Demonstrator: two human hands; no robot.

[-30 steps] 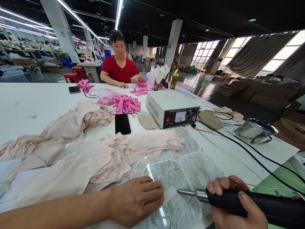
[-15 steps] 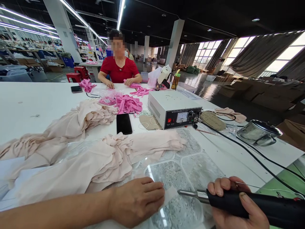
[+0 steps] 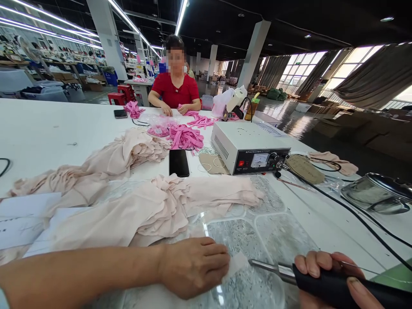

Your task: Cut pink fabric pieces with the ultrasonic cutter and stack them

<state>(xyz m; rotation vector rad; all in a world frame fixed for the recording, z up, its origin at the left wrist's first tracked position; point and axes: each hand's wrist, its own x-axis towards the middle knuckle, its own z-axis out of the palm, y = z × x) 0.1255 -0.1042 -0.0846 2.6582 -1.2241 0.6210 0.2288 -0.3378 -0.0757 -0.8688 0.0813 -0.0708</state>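
My left hand [image 3: 197, 267] lies low over the patterned mat, its fingers curled together. A small whitish, see-through tab of fabric [image 3: 237, 262] sticks out beyond its fingertips. My right hand [image 3: 325, 274] is wrapped around the black handle of a hand-held ultrasonic tool [image 3: 341, 279]. The tool's narrow metal tip sits close to the tab's outer corner; whether they touch I cannot tell. Just beyond my left hand a layered pile of pale pink fabric pieces [image 3: 154, 210] spreads over the mat [image 3: 231, 236].
Behind the fabric are a black phone [image 3: 179, 163] and a white generator box [image 3: 251, 141] with a dial. Its black cable [image 3: 334, 195] runs toward my right. A lidded glass pot [image 3: 376, 193] stands at right. Across the table a person in red [image 3: 175, 90] handles pink strips [image 3: 185, 137].
The view has turned a little to the left, so everything appears farther right. My left hand still covers the tab and my right hand still holds the tool with its tip close by.
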